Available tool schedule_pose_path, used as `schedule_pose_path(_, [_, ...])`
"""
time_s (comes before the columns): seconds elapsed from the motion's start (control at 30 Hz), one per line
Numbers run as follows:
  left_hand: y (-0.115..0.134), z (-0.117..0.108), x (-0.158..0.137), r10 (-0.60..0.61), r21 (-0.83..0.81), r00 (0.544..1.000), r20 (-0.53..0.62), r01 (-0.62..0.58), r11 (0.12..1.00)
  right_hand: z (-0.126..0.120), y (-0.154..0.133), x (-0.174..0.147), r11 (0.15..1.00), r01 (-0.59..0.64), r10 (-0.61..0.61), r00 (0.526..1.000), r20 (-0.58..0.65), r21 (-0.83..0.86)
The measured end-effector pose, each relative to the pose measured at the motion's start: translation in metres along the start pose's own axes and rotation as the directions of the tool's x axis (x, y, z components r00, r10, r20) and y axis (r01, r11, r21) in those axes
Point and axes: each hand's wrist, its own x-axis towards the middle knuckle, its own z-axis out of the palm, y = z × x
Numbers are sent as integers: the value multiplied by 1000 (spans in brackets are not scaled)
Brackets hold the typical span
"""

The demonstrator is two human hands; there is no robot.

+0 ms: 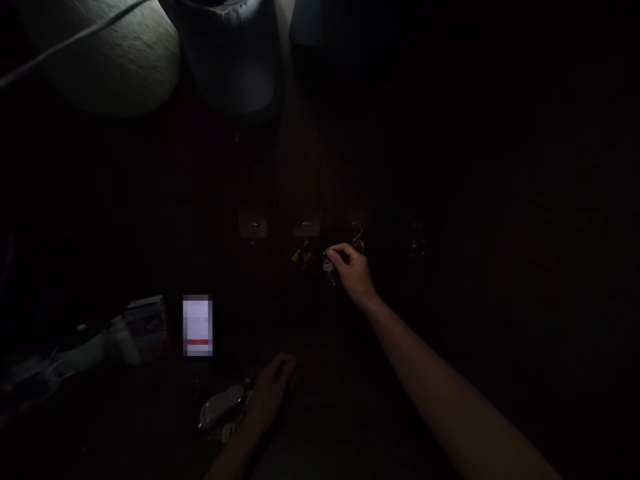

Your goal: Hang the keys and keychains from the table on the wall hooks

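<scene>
In dim light, my right hand pinches a key between thumb and fingertips, and the key hangs below them. Just behind that hand, a hook carries something reddish, partly covered by my fingers. To the left, another hook holds a bunch of keys with a yellow piece. My left hand is low down with its fingers curled closed; whatever they may hold is hidden. Beside it lie a pale oblong object with a shiny rim and small metallic items.
Further hooks hang at far left and right. At lower left are a bright blurred-out rectangle, a box and a white bottle. Caps and a pale rounded item hang above.
</scene>
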Motion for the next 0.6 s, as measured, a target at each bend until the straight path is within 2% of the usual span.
schedule_pose_path(0.17, [2,0,-1,-24,6,1000,-5,24,1000,12,-10,21,999,38,-37,999,35,-23])
schedule_pose_path(0.33, [1,1,0,-11,1,1000,-2,11,1000,23,-5,31,990,38,-32,999,42,-135])
schedule_pose_path(0.6, [5,0,-1,-19,-22,1000,8,19,1000,30,6,37,995,7,0,998,66,-104])
